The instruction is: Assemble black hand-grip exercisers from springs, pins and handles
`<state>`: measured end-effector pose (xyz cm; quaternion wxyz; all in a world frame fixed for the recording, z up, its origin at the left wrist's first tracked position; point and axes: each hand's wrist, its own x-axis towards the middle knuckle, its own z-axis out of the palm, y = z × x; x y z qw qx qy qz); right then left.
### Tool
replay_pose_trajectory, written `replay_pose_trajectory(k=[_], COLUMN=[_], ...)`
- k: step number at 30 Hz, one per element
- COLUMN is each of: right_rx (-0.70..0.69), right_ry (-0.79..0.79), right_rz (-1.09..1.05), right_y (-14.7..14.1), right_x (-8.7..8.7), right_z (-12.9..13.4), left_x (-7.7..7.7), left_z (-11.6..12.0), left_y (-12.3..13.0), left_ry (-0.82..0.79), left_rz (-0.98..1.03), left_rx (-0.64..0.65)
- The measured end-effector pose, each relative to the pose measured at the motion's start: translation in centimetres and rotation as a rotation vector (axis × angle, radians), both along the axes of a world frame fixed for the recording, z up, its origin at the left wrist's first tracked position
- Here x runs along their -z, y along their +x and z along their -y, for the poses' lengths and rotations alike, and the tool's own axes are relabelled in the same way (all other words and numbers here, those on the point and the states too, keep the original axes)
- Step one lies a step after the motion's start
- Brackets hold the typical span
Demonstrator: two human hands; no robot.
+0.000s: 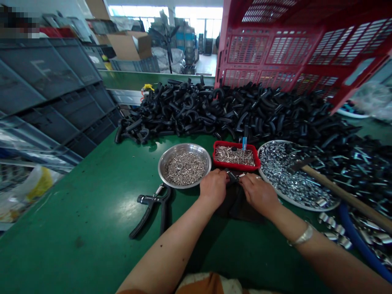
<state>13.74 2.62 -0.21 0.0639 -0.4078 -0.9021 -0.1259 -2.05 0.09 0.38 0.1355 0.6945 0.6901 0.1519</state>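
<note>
Between both hands is a black hand-grip exerciser (233, 177) with a small spring at its right end, partly hidden by my fingers. My left hand (213, 188) is closed on its left side. On the right, my right hand (259, 193) pinches near the spring. Under them lies a dark mat (248, 212). A red tray (235, 165) of small metal pins, with a blue-handled tool (244, 143) standing in it, is just beyond my fingers. To the left, a fully shaped hand-grip exerciser (151, 202) rests on the table beside a steel bowl (163, 173) of tiny metal parts.
A heap of black handles (196, 108) spans the back of the green table (92, 204). At right, a hammer (330, 183) lies across a white tray (275, 191) of shiny parts, near a blue-rimmed container (352, 228). Grey crates (55, 73) and a red crate (272, 49) flank the table.
</note>
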Motion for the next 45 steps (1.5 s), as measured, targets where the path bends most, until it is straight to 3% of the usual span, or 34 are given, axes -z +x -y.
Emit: replay_pose_trajectory(k=[5, 9, 17, 25, 31, 37, 40, 42, 43, 45], right_rx=[-0.048, -0.109, -0.113, -0.088, -0.103, -0.090, -0.110, -0.029, 0.080, 0.429], right_ry=[-0.038, -0.090, -0.108, -0.141, -0.161, -0.161, -0.150, -0.117, -0.091, -0.021], right_rz=[-0.025, -0.195, -0.347, -0.407, -0.424, -0.442, -0.408, -0.349, -0.301, -0.191], right_y=[0.7, 2.2, 3.3, 3.5, 3.9, 3.5, 3.6, 5.1, 6.3, 10.0], right_x=[-0.4, 0.3, 1.7, 1.9, 1.5, 2.0, 1.3, -0.1, -1.1, -2.9], right_z=[0.5, 1.3, 2.4, 2.6, 2.6, 2.9, 2.7, 2.1, 1.7, 0.8], left_x=[-0.1, -0.5, -1.1, -1.4, -0.3, 0.2, 0.6, 1.0, 1.3, 1.8], left_z=[-0.1, -0.2, -1.0, -1.7, -1.3, -1.1, -0.8, -0.6, -0.6, -0.6], left_y=[-0.5, 0.1, 2.2, 3.2, 3.7, 3.1, 2.5, 2.0, 1.7, 1.3], left_ry=[-0.019, 0.023, 0.039, 0.048, 0.084, 0.078, 0.130, 0.185, 0.220, 0.297], left_rz=[0.014, 0.018, -0.009, -0.250, -0.410, -0.394, -0.352, -0.275, -0.222, -0.109], left_rx=[0.040, 0.022, 0.121, 0.241, 0.291, 0.322, 0.345, 0.361, 0.367, 0.366])
